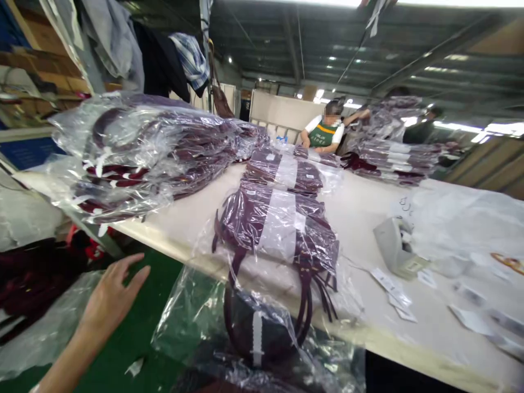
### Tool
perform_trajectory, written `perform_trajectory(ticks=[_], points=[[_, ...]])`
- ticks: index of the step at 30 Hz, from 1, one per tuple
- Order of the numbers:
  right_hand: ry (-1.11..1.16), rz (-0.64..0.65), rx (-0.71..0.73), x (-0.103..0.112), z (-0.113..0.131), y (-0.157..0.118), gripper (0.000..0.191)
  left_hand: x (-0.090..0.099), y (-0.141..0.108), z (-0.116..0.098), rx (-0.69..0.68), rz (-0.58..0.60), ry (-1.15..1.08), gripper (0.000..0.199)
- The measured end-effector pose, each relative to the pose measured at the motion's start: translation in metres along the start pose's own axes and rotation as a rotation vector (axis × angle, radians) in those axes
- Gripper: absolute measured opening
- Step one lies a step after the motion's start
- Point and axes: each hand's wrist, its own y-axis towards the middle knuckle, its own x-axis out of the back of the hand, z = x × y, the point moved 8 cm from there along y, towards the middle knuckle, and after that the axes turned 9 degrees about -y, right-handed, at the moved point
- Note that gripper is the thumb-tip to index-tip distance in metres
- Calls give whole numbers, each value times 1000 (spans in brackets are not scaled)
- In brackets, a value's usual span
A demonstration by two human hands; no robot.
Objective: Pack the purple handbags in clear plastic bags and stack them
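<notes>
My left hand point(112, 289) reaches out over the green floor, left of the table edge, fingers apart and nothing in it. My right hand does not show. Straight ahead, a dark maroon handbag point(241, 218) lies in a clear plastic bag point(184, 305), with a white paper band point(278, 224) around its middle. Its handles point(303, 305) and the open end of the plastic hang over the near table edge. Behind it lies another wrapped maroon bag point(262, 166).
A tall pile of wrapped bags point(164, 147) covers the table's left end. On the right are a grey box point(395, 245), paper tags point(391, 289) and loose plastic sheets point(462, 218). A co-worker in a green apron point(323, 136) stands across the table, beside more stacked bags point(397, 158).
</notes>
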Motion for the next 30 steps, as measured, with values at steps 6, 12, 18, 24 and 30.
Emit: perform_trajectory(ticks=[6,12,18,24,30], points=[[-481,-383,589,39,167,101,68,-149,75,-241,-794,169,110,64],[-821,-392,554,-7,133,214,66,-238,79,-166,-586,476,376,66],[-688,-410,539,17,95,216,66,-186,80,-112,-457,244,109,72],[-392,-724,274,47,43,215,86,-173,106,-90,327,358,-586,73],[-242,-686,252,35,38,203,83,-205,40,-122,756,855,-803,41]])
